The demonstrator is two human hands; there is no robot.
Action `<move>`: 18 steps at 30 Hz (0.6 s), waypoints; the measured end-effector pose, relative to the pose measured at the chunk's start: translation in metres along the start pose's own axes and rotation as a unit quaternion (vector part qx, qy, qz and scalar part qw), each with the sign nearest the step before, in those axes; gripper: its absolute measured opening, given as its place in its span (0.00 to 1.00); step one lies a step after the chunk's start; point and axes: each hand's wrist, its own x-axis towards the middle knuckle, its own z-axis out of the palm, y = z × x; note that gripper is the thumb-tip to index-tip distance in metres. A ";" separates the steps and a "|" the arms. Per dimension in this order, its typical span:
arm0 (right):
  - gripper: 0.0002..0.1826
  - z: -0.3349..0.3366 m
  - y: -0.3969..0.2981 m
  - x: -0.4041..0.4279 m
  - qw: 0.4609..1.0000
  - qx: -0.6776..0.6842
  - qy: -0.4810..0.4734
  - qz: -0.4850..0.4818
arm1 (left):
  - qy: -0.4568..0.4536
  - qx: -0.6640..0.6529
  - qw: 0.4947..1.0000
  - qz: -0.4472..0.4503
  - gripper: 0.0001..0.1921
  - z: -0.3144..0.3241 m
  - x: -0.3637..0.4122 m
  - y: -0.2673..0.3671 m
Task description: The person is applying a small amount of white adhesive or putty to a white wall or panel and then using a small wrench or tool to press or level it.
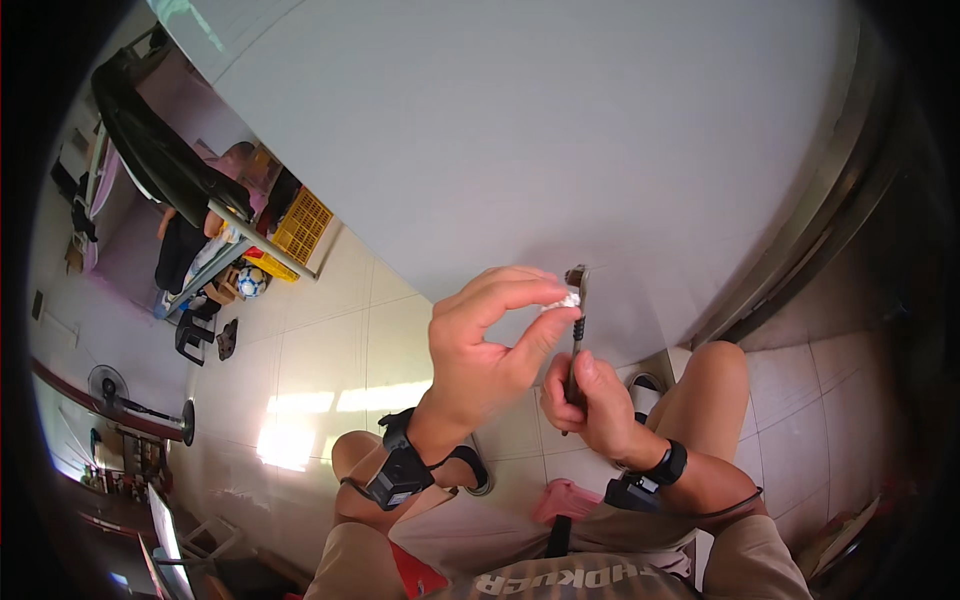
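My left hand [480,337] pinches a small, white, crumbly-looking lump [568,301] between thumb and fingertips. I cannot tell what the lump is made of. My right hand [592,405] is wrapped around the lower handle of a slim dark hand tool [579,326], held nearly upright. Its neck is ribbed, and a brownish metal head tops it, close beside the white lump; whether the two touch is unclear. Just beyond both hands rises a smooth, pale grey-white panel [525,150], with the tool head in front of its lower part.
A pink plastic stool [566,501] is under me on the tiled floor [337,360]. At right runs a metal-edged frame [795,270]. Far left, a person [184,240] is by a bunk bed, near yellow crates [302,225], a football [253,282] and a standing fan [110,386].
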 end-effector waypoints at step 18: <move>0.34 -0.004 0.002 0.012 0.800 -0.495 0.107 -0.323 | 0.088 0.147 0.981 0.091 0.11 -0.060 0.000 -0.025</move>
